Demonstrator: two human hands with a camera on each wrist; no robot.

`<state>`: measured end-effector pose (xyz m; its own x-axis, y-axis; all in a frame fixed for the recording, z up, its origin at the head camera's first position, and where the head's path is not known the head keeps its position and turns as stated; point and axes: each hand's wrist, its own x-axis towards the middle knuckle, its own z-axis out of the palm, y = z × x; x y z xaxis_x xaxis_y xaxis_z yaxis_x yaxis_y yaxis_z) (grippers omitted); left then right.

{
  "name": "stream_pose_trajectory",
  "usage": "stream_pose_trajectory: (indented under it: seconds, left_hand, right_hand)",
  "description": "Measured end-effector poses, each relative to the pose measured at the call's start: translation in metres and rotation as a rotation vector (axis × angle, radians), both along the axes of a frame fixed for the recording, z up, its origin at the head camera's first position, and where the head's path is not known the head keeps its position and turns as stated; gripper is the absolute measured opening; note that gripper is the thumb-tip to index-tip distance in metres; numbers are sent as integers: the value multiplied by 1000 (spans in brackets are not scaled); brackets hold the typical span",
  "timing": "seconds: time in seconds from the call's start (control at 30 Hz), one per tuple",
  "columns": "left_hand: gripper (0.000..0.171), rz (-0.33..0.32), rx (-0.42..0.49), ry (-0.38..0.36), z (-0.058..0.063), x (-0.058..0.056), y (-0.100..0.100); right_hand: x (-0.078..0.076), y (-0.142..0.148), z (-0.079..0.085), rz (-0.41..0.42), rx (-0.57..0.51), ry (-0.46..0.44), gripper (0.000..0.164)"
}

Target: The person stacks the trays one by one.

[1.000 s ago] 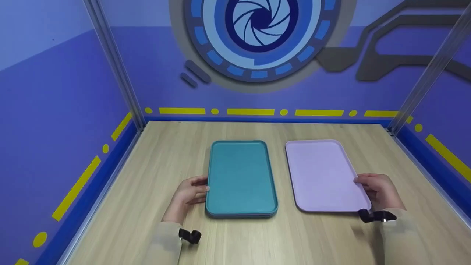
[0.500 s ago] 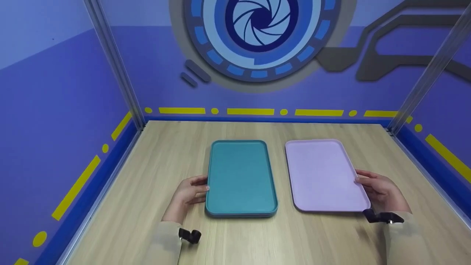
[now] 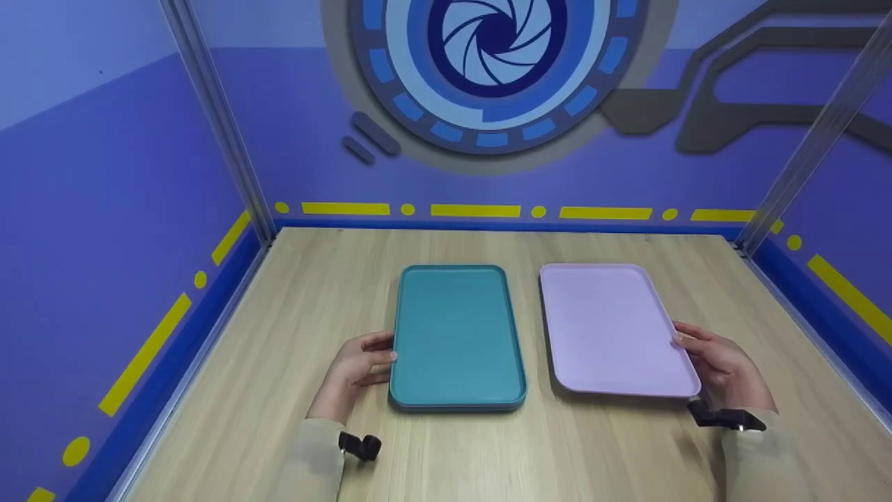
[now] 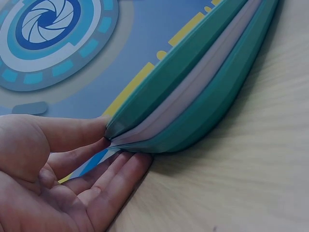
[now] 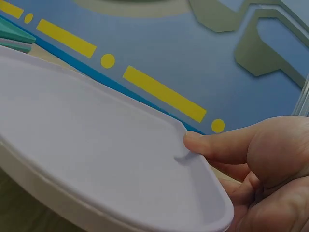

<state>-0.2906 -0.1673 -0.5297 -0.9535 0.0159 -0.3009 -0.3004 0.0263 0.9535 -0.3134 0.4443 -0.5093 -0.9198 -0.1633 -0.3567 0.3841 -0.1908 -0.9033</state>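
In the head view a stack of trays [image 3: 456, 335], green on top, lies flat on the wooden table. From the side, the left wrist view shows a pale lilac tray [image 4: 193, 84] between green ones. My left hand [image 3: 361, 362] holds the stack's left edge, thumb [image 4: 79, 133] at the upper rim and fingers [image 4: 123, 186] low against the side. A lilac tray [image 3: 617, 328] sits to the right, its near end tilted up off the table. My right hand [image 3: 721, 366] pinches its right rim, thumb [image 5: 212, 145] on top; the fingers beneath are partly hidden.
The wooden table [image 3: 313, 279] is bounded by blue printed walls [image 3: 300, 139] at the back and both sides. Metal posts [image 3: 223, 125] stand in the back corners. A narrow strip of table separates the two sets of trays.
The lilac tray's near end has risen slightly from the table with my right hand, which has also shifted a little to the right. My left hand and the green-topped stack have stayed still.
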Motion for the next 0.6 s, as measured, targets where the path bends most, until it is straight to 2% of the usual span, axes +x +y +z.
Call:
stream_pose_trajectory:
  seconds: [0.13, 0.37, 0.6]
  left_hand:
    - [51, 8, -5, -8, 0, -1, 0]
    - [50, 13, -5, -10, 1, -1, 1]
    - [52, 9, -3, -13, 1, 0, 1]
  right_hand:
    - [0, -6, 0, -13, -33, 20, 36]
    - [2, -26, 12, -82, -78, 4, 26]
    - [-8, -53, 13, -37, -19, 87, 27]
